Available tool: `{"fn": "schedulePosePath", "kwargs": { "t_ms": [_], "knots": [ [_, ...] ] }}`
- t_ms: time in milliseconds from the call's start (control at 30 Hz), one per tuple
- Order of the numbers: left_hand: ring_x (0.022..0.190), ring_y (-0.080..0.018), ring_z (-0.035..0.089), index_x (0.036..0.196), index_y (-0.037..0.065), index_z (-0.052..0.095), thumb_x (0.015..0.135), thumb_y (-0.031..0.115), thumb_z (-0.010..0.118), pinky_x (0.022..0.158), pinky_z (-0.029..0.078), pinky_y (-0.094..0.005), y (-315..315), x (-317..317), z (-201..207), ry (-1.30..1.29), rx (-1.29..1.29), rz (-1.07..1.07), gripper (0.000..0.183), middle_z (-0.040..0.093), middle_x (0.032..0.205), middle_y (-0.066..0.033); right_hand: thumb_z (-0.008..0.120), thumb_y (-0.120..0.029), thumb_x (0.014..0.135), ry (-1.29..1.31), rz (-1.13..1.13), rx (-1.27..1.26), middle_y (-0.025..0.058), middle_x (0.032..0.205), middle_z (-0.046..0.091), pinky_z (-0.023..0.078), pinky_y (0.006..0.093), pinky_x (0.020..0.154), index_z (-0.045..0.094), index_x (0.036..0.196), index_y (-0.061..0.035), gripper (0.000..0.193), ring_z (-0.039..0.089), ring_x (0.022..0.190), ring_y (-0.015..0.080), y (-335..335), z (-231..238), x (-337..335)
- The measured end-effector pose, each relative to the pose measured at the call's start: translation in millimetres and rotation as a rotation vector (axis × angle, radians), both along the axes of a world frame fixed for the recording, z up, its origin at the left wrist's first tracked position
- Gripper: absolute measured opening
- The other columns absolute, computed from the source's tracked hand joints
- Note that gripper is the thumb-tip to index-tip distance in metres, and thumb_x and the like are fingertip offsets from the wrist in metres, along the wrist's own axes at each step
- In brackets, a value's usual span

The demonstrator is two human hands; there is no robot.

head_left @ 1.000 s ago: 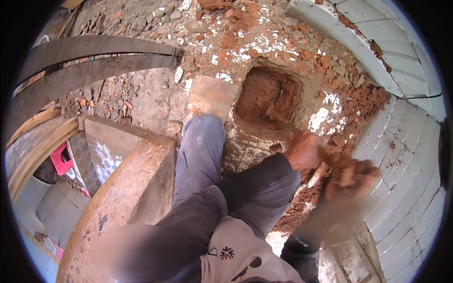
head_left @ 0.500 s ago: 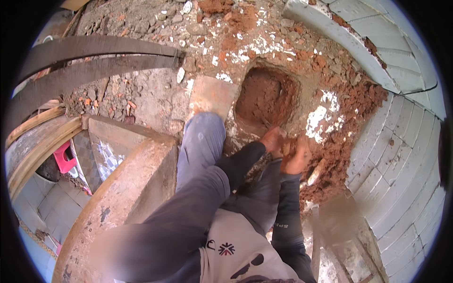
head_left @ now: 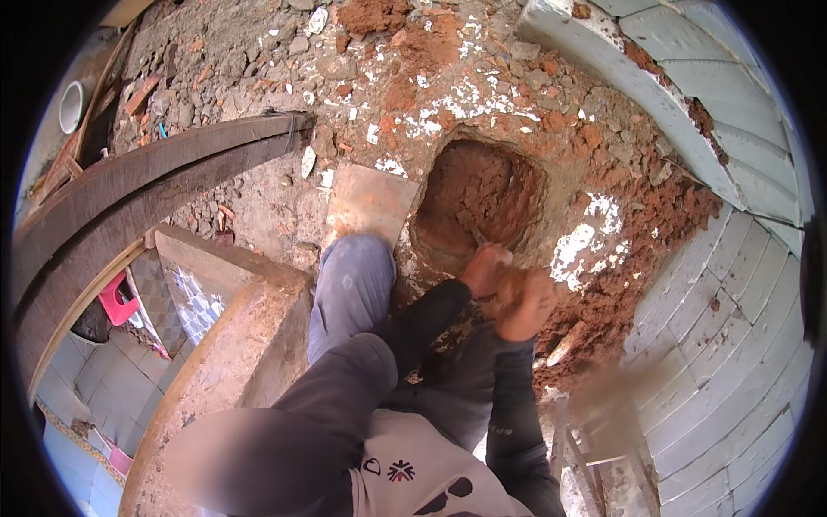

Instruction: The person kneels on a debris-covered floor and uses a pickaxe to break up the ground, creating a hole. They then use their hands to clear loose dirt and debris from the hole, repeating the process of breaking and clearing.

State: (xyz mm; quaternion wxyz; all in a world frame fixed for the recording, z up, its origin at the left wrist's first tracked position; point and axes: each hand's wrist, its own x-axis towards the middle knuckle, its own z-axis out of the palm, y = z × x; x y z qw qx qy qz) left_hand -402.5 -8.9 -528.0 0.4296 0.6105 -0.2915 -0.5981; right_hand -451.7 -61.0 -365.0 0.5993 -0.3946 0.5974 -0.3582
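At the near rim of the dug hole (head_left: 478,202), both hands work close together: left hand (head_left: 482,269) and right hand (head_left: 524,302) are curled shut round a thin dark tool handle (head_left: 476,235) that slants down into the hole's red earth. Fingers wrapped tight on it; the tool's tip is hidden in the soil, so its kind can't be told. Step in hand, by my read: digging/loosening soil at the hole's near wall. Next move prob. calls for a firm two-hand pull or lever w/o slipping off the edge, since the knee (head_left: 355,276) is braced just beside it on a flat slab (head_left: 366,202).

Loose red soil heap (head_left: 629,284) lies right of the hole, near the white tiled surface (head_left: 732,302). No pkgs, labels or signs visible; only a pink plastic item (head_left: 116,300) far left, below, and a white round rim (head_left: 71,105) top left.
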Motion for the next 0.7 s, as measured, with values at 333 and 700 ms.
{"fn": "schedulePosePath", "kwargs": {
  "t_ms": [333, 700],
  "knots": [
    [0.072, -0.0341, 0.066, 0.075, 0.005, 0.066, 0.071, 0.017, 0.080, 0.065, 0.051, -0.0400, -70.8, 36.1, 68.0, -0.349, -0.267, 0.056, 0.019, 0.066, 0.076, -0.0167, 0.060, -0.021, 0.097, 0.080, 0.220, -0.204, 0.0023, 0.077, 0.052, 0.043, 0.0328, 0.063, 0.062, 0.101, -0.0033, 0.018, 0.052, 0.066, 0.0192, -88.2, 29.3, 15.8],
    [0.076, -0.0333, 0.070, 0.080, 0.007, 0.072, 0.078, 0.000, 0.062, 0.065, 0.055, -0.0415, -140.5, 45.0, 86.7, -0.354, -0.442, 0.271, 0.012, 0.069, 0.078, -0.0186, 0.043, -0.028, 0.107, 0.391, 0.266, -0.469, 0.0093, 0.076, 0.055, 0.047, 0.0381, 0.067, 0.055, 0.095, -0.0042, 0.029, 0.054, 0.068, 0.0231, -168.0, 69.0, 67.9]
  ]
}}
